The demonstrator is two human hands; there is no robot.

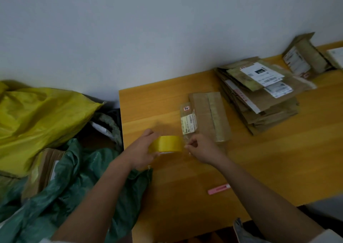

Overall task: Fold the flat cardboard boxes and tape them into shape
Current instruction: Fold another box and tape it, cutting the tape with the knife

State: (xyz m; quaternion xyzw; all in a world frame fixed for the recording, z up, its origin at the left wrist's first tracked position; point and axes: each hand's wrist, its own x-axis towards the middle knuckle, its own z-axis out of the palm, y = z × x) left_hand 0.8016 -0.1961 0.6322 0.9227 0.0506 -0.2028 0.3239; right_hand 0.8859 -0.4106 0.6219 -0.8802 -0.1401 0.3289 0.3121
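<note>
While the counter (278, 159) lies bare in front, its left edge drops to bags (46, 116). The stack (259, 98) of flat boxes sits back right; light, stiff card, best taken by its edges. A folded box (209, 113) lies just beyond the hands. The left hand (143, 150) grips the tape (167, 144), light and rigid; the right hand (202, 148) pinches its sticky end.

Glossy tape roll (168, 144), wood-grain table (278, 159)
</note>
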